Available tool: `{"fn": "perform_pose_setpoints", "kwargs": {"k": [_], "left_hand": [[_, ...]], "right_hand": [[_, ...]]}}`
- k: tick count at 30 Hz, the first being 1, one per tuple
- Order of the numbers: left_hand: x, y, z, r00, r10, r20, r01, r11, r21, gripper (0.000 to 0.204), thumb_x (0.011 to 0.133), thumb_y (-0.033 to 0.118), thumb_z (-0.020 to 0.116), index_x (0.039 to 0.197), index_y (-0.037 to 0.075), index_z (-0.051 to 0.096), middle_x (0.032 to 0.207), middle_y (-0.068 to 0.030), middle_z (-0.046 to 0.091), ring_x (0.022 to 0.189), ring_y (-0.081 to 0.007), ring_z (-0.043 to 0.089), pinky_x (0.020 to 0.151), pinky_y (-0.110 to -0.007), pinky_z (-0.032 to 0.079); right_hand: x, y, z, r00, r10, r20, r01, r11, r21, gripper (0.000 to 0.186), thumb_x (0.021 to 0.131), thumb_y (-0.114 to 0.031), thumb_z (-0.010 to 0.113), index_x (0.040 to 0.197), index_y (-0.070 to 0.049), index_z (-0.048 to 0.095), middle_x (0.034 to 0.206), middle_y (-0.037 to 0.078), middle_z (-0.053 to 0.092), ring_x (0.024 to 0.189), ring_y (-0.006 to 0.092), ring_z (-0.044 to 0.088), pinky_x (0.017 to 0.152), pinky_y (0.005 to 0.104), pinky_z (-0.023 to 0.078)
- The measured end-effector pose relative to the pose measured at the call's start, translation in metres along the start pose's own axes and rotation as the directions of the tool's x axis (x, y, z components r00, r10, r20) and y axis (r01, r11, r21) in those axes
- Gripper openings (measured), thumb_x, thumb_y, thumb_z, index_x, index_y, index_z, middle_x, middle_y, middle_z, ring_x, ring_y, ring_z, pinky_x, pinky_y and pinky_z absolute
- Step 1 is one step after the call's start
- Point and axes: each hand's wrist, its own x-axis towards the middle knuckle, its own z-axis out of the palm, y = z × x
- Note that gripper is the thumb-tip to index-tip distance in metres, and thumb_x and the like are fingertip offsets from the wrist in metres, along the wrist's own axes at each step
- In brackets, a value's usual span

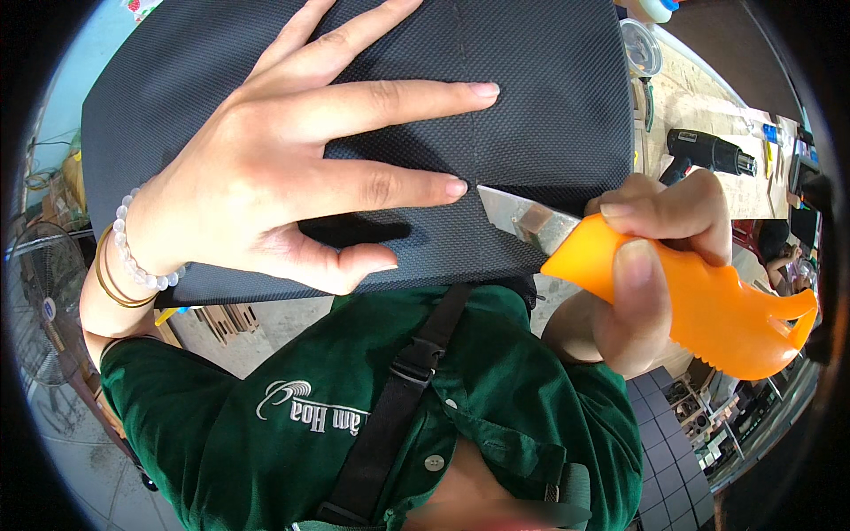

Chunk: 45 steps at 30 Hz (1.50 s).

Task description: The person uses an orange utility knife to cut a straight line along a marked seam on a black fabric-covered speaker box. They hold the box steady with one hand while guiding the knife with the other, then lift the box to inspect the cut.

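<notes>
A black panel with a fine woven-looking texture (549, 106) fills the space before me, and a faint line runs up its middle. My left hand (257, 168) lies on it with the fingers spread, a beaded bracelet and a thin bangle at the wrist. In my right hand (646, 283) is a utility knife (708, 310) with an orange plastic handle, gripped between thumb and fingers. Its bare metal blade (531, 221) points left. The blade tip is at the faint line, just beside my left index fingertip; whether it cuts into the surface I cannot tell.
On a light wooden worktop (677, 97) to the right lie a black heat gun (713, 152) and a clear round plastic container (639, 49). A standing fan (44, 305) is at the far left. Part of another person (777, 257) shows at the right edge.
</notes>
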Motion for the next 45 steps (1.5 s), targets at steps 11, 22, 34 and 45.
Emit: {"fn": "perform_pose_setpoints", "kwargs": {"k": [11,22,34,45], "left_hand": [[0.001,0.000,-0.001,1.000,0.000,0.007,0.000,1.000,0.009,0.044,0.073,0.044,0.073,0.110,0.019,0.078,0.138,-0.0200,0.060,0.140,-0.0572,0.034,0.111,-0.075,0.015],[-0.005,-0.003,-0.005,1.000,-0.003,0.027,0.003,1.000,0.005,0.045,0.073,0.043,0.073,0.110,0.019,0.078,0.138,-0.0201,0.060,0.140,-0.0572,0.034,0.111,-0.075,0.015],[-0.009,-0.006,-0.010,0.995,-0.001,0.103,0.003,1.000,-0.020,0.045,0.072,0.042,0.073,0.111,0.020,0.077,0.138,-0.0201,0.060,0.140,-0.0572,0.034,0.111,-0.075,0.014],[-0.007,0.011,-0.017,0.971,-0.137,0.195,0.155,0.984,-0.083,0.064,0.067,0.045,0.075,0.128,0.028,0.070,0.158,-0.0234,0.034,0.147,-0.0538,0.020,0.112,-0.073,0.009]], "right_hand": [[-0.001,0.002,0.001,0.999,0.015,-0.049,-0.012,0.998,0.059,0.029,0.071,-0.023,0.068,0.076,0.001,0.051,0.072,0.009,0.048,0.052,0.0129,0.043,0.055,0.0258,0.037],[0.001,0.000,-0.005,0.998,0.036,0.047,-0.036,0.999,0.000,0.030,0.072,-0.023,0.069,0.078,0.001,0.051,0.076,0.009,0.050,0.058,0.0126,0.045,0.059,0.0258,0.038],[0.008,0.007,-0.007,0.994,-0.050,0.093,0.047,0.998,0.040,0.031,0.074,-0.022,0.069,0.080,0.002,0.050,0.075,0.010,0.050,0.052,0.0103,0.040,0.055,0.0245,0.035],[0.003,0.031,-0.003,0.884,-0.341,-0.319,0.355,0.935,-0.016,0.037,0.086,-0.028,0.060,0.103,0.004,0.051,0.079,0.016,0.057,0.051,0.0157,0.052,0.053,0.0219,0.043]]}}
